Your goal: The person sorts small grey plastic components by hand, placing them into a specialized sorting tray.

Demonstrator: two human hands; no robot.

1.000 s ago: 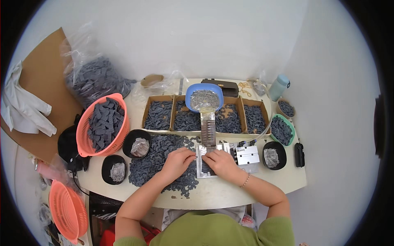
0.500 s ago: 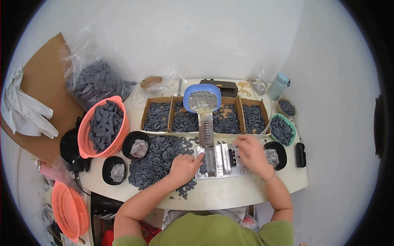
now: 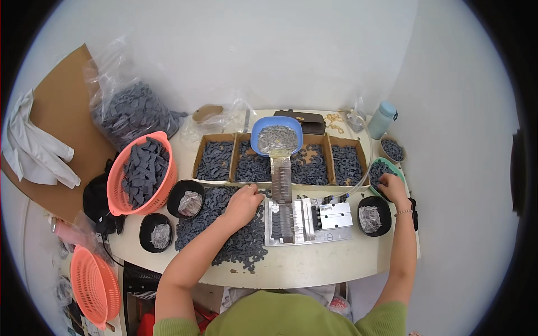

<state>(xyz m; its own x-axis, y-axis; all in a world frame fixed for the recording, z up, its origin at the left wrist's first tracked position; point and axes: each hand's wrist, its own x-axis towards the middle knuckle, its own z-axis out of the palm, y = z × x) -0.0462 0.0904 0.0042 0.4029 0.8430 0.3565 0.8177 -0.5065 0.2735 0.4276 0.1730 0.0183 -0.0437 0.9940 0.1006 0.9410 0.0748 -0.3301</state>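
My left hand (image 3: 244,206) is over the far edge of a loose pile of small dark grey pieces (image 3: 232,243), its fingers drawn together; anything between them is hidden. Just right of it stands a metal fixture (image 3: 305,221) with a slotted ramp (image 3: 281,178) rising to a blue bowl (image 3: 259,136) of thin clear pieces. My right hand (image 3: 394,189) reaches over the near rim of a green bowl (image 3: 402,172) with more grey pieces. Its fingertips are bent together among them, and I cannot make out what they grip.
A divided cardboard tray (image 3: 234,159) of grey pieces spans the back. Black bowls (image 3: 386,224) with clear pieces flank the work area. An orange basket (image 3: 115,182) is at left, a bottle (image 3: 381,120) at back right. An air hose (image 3: 368,162) curves down to the fixture.
My right hand has moved from the fixture's right side to the green bowl. My left hand has left the fixture's left edge and gone back and left to the pile.
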